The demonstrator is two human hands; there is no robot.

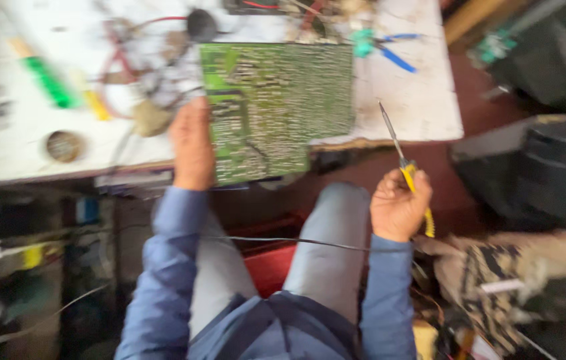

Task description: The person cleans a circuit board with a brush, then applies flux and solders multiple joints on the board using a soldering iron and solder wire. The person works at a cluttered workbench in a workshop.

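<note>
Head view, blurred, looks down on a white workbench [423, 113]. Left hand [191, 143] grips the left edge of a green circuit board [276, 107], fingers closed around it; the board's lower part overhangs the bench's front edge. Right hand [399, 207] hangs off the bench over open space near the lap, closed around a yellow-handled screwdriver [404, 167], its tip over the bench near the board's right edge. Blue-handled pliers [389, 50] lie behind, a green-handled tool [46, 80] far left.
</note>
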